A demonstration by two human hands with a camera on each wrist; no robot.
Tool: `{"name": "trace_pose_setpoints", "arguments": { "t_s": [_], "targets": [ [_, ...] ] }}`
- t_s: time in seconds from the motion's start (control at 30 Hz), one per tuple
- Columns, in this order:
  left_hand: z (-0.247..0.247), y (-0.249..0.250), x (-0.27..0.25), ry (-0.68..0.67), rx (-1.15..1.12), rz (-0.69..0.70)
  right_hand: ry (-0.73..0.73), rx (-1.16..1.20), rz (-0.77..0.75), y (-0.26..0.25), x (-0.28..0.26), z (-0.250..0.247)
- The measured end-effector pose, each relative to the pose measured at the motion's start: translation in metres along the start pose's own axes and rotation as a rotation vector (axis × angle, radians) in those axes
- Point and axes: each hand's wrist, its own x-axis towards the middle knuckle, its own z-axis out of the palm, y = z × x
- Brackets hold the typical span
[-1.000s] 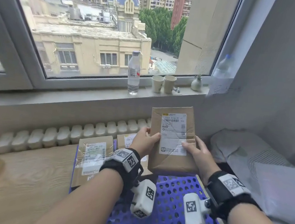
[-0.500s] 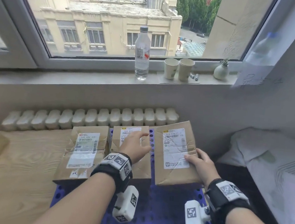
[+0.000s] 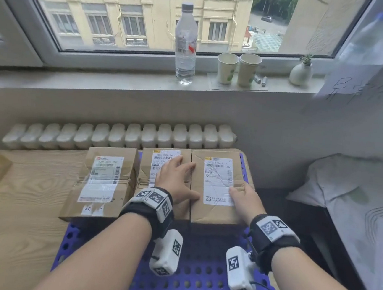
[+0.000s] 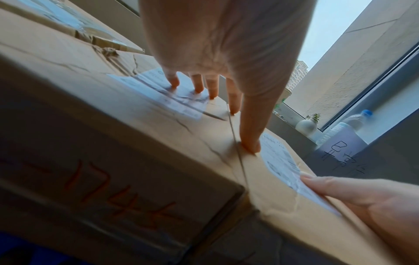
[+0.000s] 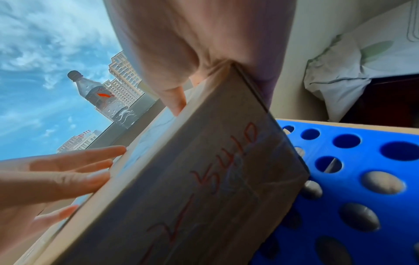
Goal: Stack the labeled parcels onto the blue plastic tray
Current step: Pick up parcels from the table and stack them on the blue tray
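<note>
Across the lower half of the head view lies the blue tray (image 3: 196,279), a flat plate full of round holes, resting on a wooden table (image 3: 20,197) under the window. Along its far edge, at mid frame, three brown parcels sit in a row with their white labels up: the left parcel (image 3: 105,178), the middle parcel (image 3: 152,164) and the right parcel (image 3: 217,186). The middle and right ones touch side to side; the left one hangs partly off the tray's left edge onto the wood. On the sill at the top of the frame stand a water bottle (image 3: 186,41), two paper cups (image 3: 238,68) and a small white vase (image 3: 301,72).

The left hand (image 3: 177,179) lies flat with straight fingers across the seam between the middle and right parcels, pressing down and holding nothing. The right hand (image 3: 243,198) grips the right parcel at its near right corner, thumb on the label and, as the right wrist view shows, fingers curled under the side.

That same view suggests the right parcel is not yet flat at its near end. If the fingers are pulled out fast, it could drop and skid toward the tray's right edge, which it already nears. Pressure from the left hand might push the seam apart. The left parcel's overhang could tip it once more parcels go on top
</note>
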Motion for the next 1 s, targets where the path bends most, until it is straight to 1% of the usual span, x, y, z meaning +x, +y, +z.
{"name": "trace_pose_setpoints", "arguments": {
  "t_s": [0.2, 0.4, 0.53, 0.67, 0.73, 0.83, 0.9, 1.0],
  "targets": [
    [0.0, 0.001, -0.001, 0.008, 0.0, -0.002, 0.02, -0.062, -0.012, -0.004, 0.006, 0.002],
    [0.002, 0.001, -0.003, 0.005, 0.014, 0.001, 0.004, -0.113, -0.009, -0.009, 0.009, -0.001],
    [-0.001, 0.002, -0.005, -0.016, 0.017, 0.01, 0.041, -0.215, -0.026, -0.013, 0.005, -0.001],
    [-0.01, 0.001, -0.009, -0.01, 0.005, 0.038, 0.098, -0.39, -0.149, -0.025, -0.002, -0.001],
    [-0.015, 0.0, -0.013, 0.023, -0.003, 0.041, 0.116, -0.49, -0.231, -0.031, -0.006, 0.0],
    [-0.023, -0.009, -0.024, 0.11, 0.004, 0.044, 0.137, -0.669, -0.295, -0.037, -0.015, 0.005],
    [-0.031, -0.019, -0.033, 0.156, -0.005, 0.019, 0.161, -0.739, -0.32, -0.042, -0.021, 0.011],
    [-0.047, -0.039, -0.045, 0.179, 0.007, -0.069, 0.178, -0.823, -0.392, -0.051, -0.031, 0.022]
  ]
}}
